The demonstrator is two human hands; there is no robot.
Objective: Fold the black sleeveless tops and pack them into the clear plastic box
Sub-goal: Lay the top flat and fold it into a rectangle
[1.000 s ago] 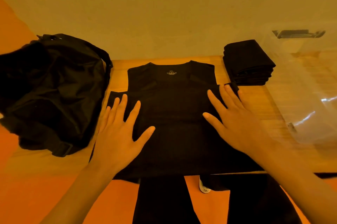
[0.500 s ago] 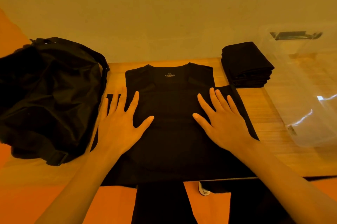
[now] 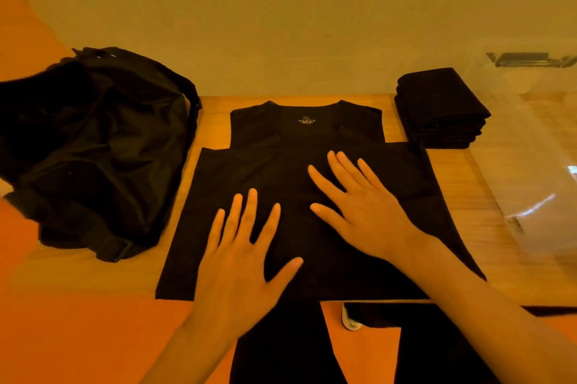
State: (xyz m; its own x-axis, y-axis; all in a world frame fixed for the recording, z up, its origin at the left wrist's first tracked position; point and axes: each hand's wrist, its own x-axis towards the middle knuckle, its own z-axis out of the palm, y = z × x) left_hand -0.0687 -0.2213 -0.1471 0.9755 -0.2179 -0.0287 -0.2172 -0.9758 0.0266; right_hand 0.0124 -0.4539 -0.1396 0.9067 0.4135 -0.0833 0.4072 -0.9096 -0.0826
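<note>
The black sleeveless fabric top point(image 3: 281, 171) lies flat on the light wooden table point(image 3: 468, 183). The left hand point(image 3: 243, 262) and right hand point(image 3: 365, 218) rest on it palm down, fingers straight and spread. It looks light, limp and crease-prone, so pinching a side edge near its corners and folding against the table seems safest before lifting it to the clear plastic box point(image 3: 537, 165).
</note>
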